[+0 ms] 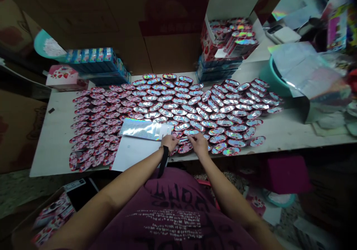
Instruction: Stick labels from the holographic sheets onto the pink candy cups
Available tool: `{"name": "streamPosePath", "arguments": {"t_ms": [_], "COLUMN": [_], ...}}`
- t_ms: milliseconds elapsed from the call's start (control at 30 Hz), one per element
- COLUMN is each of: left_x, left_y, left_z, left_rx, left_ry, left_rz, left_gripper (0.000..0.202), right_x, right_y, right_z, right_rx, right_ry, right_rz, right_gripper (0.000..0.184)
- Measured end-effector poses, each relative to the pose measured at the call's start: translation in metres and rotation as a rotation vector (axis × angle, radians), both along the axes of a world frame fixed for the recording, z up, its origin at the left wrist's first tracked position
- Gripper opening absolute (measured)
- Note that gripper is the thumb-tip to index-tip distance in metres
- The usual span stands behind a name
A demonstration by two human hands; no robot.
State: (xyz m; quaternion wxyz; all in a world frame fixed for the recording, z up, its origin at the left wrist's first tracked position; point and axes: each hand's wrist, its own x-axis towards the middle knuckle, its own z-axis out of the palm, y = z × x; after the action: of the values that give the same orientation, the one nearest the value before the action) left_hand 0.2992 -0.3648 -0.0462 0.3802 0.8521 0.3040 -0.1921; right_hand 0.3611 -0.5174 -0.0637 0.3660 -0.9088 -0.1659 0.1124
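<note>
My left hand (169, 142) and my right hand (199, 144) meet near the table's front edge, fingers closed in a pinch. Between their fingertips is a small silvery sticker (184, 139), lying over the oval top of a small pack. A shiny holographic sticker sheet (142, 129) lies beside my left hand, its right end showing bare white backing. Under it is a white sheet (134, 155). Many oval-topped packs stand in rows around my hands: pink-topped packs (97, 134) on the left, silver-topped packs (216, 131) in the middle and right.
Blue boxes (95, 66) and a pink strawberry box (61, 76) stand at the back left. An open carton of packs (209, 41) sits on blue boxes at the back right. A teal basin (275, 79) under plastic sheets is at the right. Cardboard (173, 53) walls the back.
</note>
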Motion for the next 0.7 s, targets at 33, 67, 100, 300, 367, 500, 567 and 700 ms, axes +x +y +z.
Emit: {"name": "streamPosePath", "arguments": {"t_ms": [33,67,100,300,367,500,567,700], "left_x": [0.002,0.004,0.006,0.01,0.011,0.013,0.014,0.015], "left_y": [0.0,0.0,0.0,0.001,0.001,0.002,0.001,0.003], "left_z": [0.001,0.002,0.004,0.009,0.009,0.009,0.008,0.007], "left_rx": [0.041,0.068,0.088,0.152,0.14,0.104,0.111,0.104], "left_ry": [0.008,0.018,0.029,0.084,0.107,0.13,0.124,0.094], "left_rz": [-0.035,-0.065,-0.088,-0.159,-0.169,-0.179,-0.192,-0.196], "left_gripper": [0.026,0.026,0.027,0.029,0.031,0.034,0.034,0.033], "right_x": [-0.002,-0.003,-0.004,-0.004,-0.003,-0.001,0.0,0.0], "right_y": [0.001,0.001,0.002,0.003,0.003,0.002,0.002,0.002], "right_z": [-0.001,-0.003,-0.003,-0.001,0.0,0.0,0.0,0.001], "right_rx": [-0.029,-0.057,-0.082,-0.153,-0.132,-0.087,-0.084,-0.076], "right_ry": [-0.031,-0.055,-0.073,-0.114,-0.099,-0.052,-0.046,-0.023], "right_rz": [-0.001,-0.001,0.003,0.03,0.026,-0.019,-0.022,-0.027], "right_gripper": [0.022,0.021,0.021,0.019,0.019,0.02,0.02,0.021]}}
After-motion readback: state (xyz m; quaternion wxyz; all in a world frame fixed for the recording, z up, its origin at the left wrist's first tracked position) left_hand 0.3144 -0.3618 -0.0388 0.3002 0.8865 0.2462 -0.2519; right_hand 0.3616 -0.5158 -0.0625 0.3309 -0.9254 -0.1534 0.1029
